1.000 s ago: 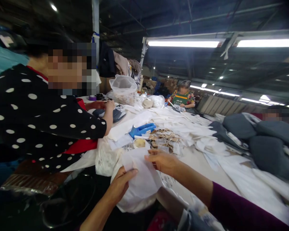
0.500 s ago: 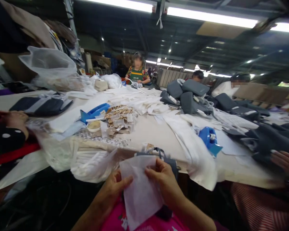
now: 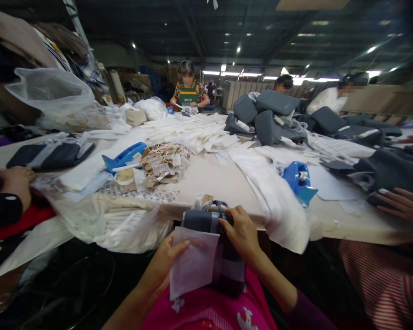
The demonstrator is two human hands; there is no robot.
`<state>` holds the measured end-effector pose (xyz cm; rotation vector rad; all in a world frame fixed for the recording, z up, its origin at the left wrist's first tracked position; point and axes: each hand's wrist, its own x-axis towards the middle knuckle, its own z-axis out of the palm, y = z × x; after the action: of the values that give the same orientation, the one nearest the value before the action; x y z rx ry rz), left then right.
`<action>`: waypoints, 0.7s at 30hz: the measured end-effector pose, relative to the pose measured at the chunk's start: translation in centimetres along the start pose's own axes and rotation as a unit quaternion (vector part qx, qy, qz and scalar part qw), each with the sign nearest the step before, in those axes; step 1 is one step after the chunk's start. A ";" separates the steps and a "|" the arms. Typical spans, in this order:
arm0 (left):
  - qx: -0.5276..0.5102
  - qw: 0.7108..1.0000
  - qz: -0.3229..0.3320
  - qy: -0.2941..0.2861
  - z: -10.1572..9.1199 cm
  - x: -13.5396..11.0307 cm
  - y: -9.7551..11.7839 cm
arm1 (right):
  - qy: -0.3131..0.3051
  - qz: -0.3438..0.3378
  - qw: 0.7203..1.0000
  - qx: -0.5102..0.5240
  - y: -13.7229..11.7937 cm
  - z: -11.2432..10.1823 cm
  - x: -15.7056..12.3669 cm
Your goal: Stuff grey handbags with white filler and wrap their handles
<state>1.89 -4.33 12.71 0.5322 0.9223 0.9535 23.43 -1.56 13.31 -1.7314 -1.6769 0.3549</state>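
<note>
My left hand (image 3: 167, 256) pinches a white translucent sheet or pouch (image 3: 194, 268) between thumb and fingers. Behind it, a dark grey bag (image 3: 197, 220) leans between my lap and the table edge, with a loop handle and a small brown tag (image 3: 206, 199) at its top. My right hand (image 3: 242, 231) grips the upper right corner of this bag beside the handle, thumb toward me. The white sheet covers part of the bag's front, and the fingers behind the sheet are hidden.
The table (image 3: 209, 178) carries a heap of tags (image 3: 167, 162), two blue tape dispensers (image 3: 124, 156), white cloth strips (image 3: 258, 188) and piled grey bags (image 3: 271, 112). A plastic bag of white pieces (image 3: 124, 229) hangs over the front edge. Co-workers' hands (image 3: 404, 204) flank me; another person stands opposite.
My right hand has let go of the white sheet and moved onto the grey bag's top corner. The sheet has shifted left with my left hand, exposing more of the bag. The view has tilted down.
</note>
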 end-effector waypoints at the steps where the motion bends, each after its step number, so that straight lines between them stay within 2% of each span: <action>1: 0.005 1.000 -0.001 0.000 0.3 0.2 -0.1 | -0.002 0.003 1.000 -0.027 -0.2 0.2 0.6; 4: 0.028 1.000 -0.005 -0.011 1.3 0.6 -0.6 | -0.011 0.020 0.999 -0.038 -0.7 0.5 1.9; 8: 0.057 0.998 0.004 -0.017 2.7 1.1 -0.9 | -0.067 0.074 0.991 0.084 -0.6 -0.6 3.3; 11: 0.077 0.997 0.020 -0.013 3.8 1.8 -1.0 | -0.121 0.114 0.965 0.204 -0.7 -2.0 3.9; 15: 0.084 0.996 0.037 -0.011 5.3 3.2 -1.1 | -0.130 0.160 0.933 0.294 -1.7 -3.6 3.8; 21: 0.037 0.999 0.028 -0.008 7.4 5.0 -0.9 | -0.158 0.198 0.897 0.362 -2.5 -3.5 2.5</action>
<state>9.89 -0.45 13.81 0.6309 0.9347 0.9666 24.02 -0.31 18.14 -1.4502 -1.1341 1.3283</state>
